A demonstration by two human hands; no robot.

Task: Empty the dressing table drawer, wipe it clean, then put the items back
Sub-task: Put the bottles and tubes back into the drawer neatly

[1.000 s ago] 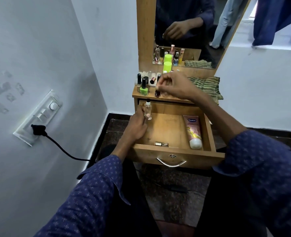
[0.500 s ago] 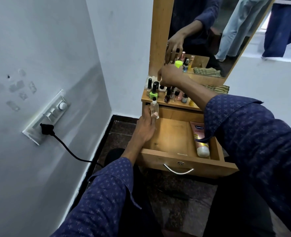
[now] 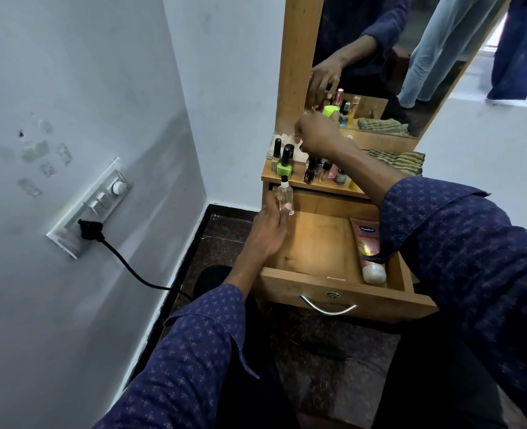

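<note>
Drawer (image 3: 333, 292): pulled out below the shelf (image 3: 287, 180) of the dressing table; its wooden floor is mostly bare; a pink tube (image 3: 368, 249) lies along the right wall, white cap toward the front edge; judged, the emptying is near its end.
Left hand (image 3: 266, 229): over the drawer's back left corner; thumb and fingers grip a small clear bottle (image 3: 286, 196) low on its body; the bottle stands upright, white cap up, just under the shelf's front edge.
Right hand (image 3: 317, 134): up over the shelf, at the back left among the standing bottles; fingers curled, but whether they pinch anything I cannot tell; the fingertips are hidden behind the hand.
Key relation: the clear bottle's long axis is vertical and the shelf lies straight above and behind it; the left hand alone carries it, so a short lift up and back would seat it beside the green nail polish (image 3: 284, 168) at the shelf's front left corner.
Tube: nearer the right arm, whose sleeve crosses over it; its long axis runs front to back.
Hard to see: the right sleeve hides the drawer's right back corner and part of the tube; the striped cloth (image 3: 401, 161) at the shelf's right end is partly cut off by the arm; a small pale thing at the drawer's front edge is too small to name.
</note>
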